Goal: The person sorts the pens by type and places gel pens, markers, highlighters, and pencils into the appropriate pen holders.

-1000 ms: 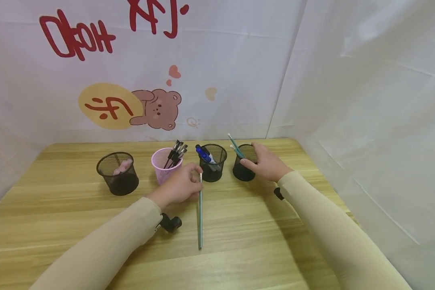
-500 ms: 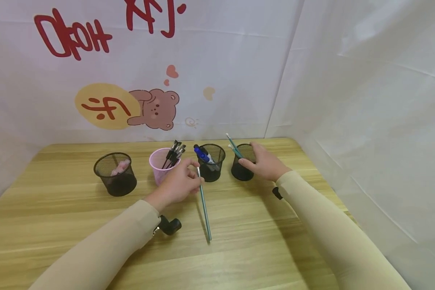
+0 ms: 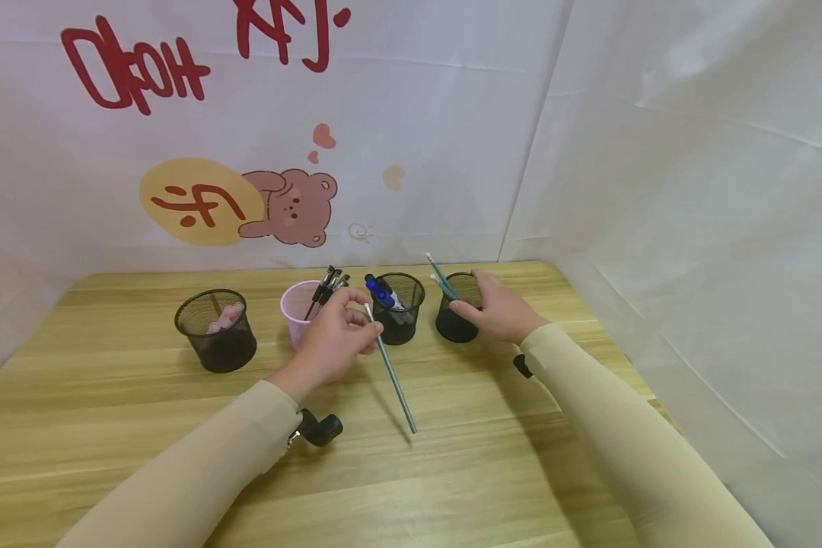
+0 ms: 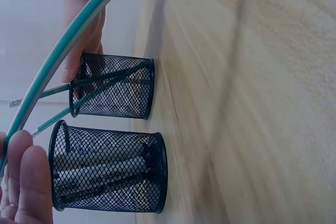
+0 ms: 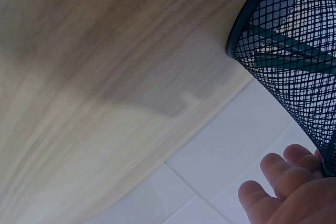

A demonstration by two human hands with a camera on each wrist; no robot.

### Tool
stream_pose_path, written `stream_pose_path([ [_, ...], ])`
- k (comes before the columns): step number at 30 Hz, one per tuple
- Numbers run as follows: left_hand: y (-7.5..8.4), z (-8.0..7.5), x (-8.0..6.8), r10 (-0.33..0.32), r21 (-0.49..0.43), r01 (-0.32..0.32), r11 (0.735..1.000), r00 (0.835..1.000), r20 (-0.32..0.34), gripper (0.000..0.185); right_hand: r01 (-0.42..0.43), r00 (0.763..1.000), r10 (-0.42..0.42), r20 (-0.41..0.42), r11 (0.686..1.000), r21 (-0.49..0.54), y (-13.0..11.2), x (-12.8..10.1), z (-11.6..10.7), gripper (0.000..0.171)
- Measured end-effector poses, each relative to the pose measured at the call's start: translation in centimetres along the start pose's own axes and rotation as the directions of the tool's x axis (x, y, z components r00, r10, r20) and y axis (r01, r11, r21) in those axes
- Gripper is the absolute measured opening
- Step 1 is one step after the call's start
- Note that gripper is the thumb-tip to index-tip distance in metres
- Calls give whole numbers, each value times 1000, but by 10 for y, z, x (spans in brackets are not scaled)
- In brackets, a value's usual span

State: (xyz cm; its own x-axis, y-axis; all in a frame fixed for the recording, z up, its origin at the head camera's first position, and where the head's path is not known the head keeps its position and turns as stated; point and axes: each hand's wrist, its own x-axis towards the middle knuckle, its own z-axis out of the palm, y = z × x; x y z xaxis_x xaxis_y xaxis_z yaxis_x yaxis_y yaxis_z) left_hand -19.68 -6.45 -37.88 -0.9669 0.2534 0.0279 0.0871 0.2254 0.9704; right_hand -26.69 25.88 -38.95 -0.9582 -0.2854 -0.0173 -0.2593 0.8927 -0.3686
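My left hand (image 3: 339,331) pinches a teal pencil (image 3: 396,380) near its pale end. The pencil slants down to the right, its lower end raised above the table and casting a shadow. My right hand (image 3: 503,308) holds the rim of a black mesh pen holder (image 3: 457,327), thumb at the front. Two teal pencils (image 3: 441,280) lean inside that holder; its mesh shows their shafts in the left wrist view. Just left of it stands another black mesh holder (image 4: 107,169) containing a blue pen (image 3: 381,293) and several markers.
Behind my left hand is a pink holder (image 3: 294,327) with several black-handled brushes (image 3: 327,288). Farther left, a black mesh holder (image 3: 222,354) contains pink items (image 3: 227,316). All stand on the wooden table (image 3: 452,472), with white cloth (image 3: 452,137) hung behind and to the right.
My left hand has raised the pencil off the table, and its lower end has swung right and toward the holders. The right hand stays on its holder.
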Motion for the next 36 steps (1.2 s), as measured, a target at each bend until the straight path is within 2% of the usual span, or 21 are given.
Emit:
stream_pose_path([
  [8,2,2,1,51,-103,-58,993,997,-61,44,3,1000,-3,3,1000,-6,0,0,0,105],
  [16,7,5,5,73,-127,-92,988,986,-151,41,-3,1000,3,4,1000,12,-2,-1,-1,103],
  [24,15,8,7,81,-178,-117,977,977,-198,43,-10,1000,10,1,1000,12,-3,-2,-1,103],
  [32,16,10,10,88,-193,-145,971,957,-276,47,-2,1000,2,-7,1000,8,-3,-1,-1,102],
  [36,16,11,12,114,-217,-191,957,940,-323,44,4,1000,-4,-9,1000,9,-1,0,0,103],
])
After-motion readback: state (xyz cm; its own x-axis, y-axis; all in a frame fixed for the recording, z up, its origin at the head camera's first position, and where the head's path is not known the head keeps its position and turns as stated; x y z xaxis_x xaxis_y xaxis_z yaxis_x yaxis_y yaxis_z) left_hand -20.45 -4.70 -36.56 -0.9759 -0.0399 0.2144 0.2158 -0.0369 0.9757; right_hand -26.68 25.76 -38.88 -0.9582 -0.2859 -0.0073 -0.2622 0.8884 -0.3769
